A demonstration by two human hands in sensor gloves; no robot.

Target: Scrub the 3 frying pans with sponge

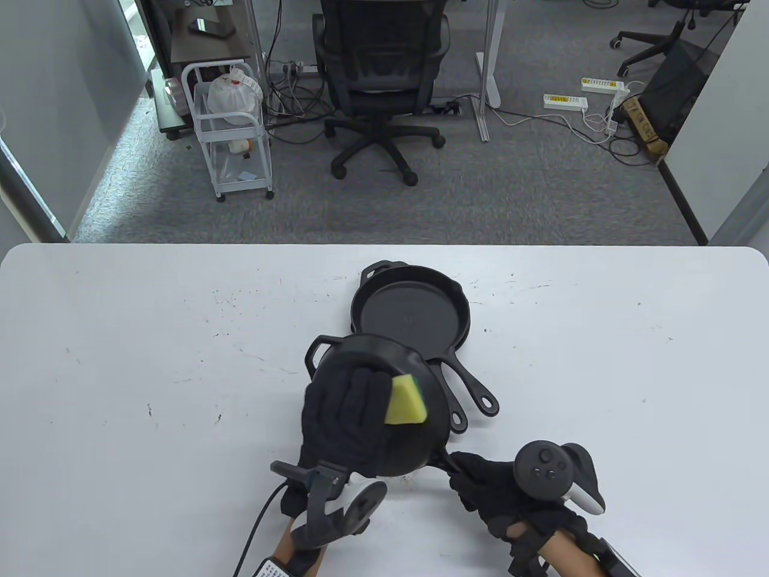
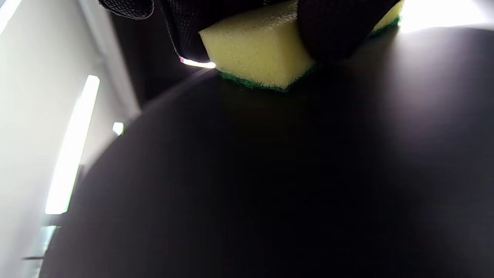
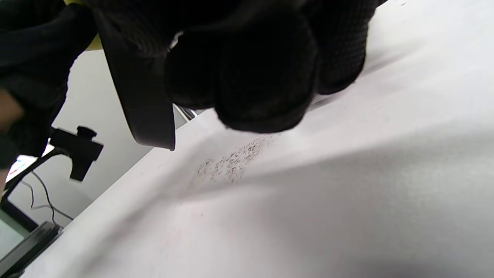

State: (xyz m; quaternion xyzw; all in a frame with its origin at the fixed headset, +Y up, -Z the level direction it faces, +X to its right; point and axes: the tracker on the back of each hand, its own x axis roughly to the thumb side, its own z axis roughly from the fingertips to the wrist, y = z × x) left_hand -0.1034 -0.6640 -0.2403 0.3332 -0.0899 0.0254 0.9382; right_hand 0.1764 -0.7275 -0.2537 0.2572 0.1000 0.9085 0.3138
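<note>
White tabletop (image 1: 150, 336) carries two stacked frying pans (image 1: 411, 309) beyond your hands. Your left hand (image 1: 345, 421) presses the sponge (image 1: 405, 399) on the lifted pan (image 1: 420, 442), fingers gripping it; your left wrist view shows its green underside touching metal. Your right hand (image 1: 501, 490) clenches that pan's handle (image 3: 144, 104), the grip seen close in your right wrist view.

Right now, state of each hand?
Left hand: holds the sponge, pressed on the lifted frying pan.
Right hand: grips that pan's handle.
</note>
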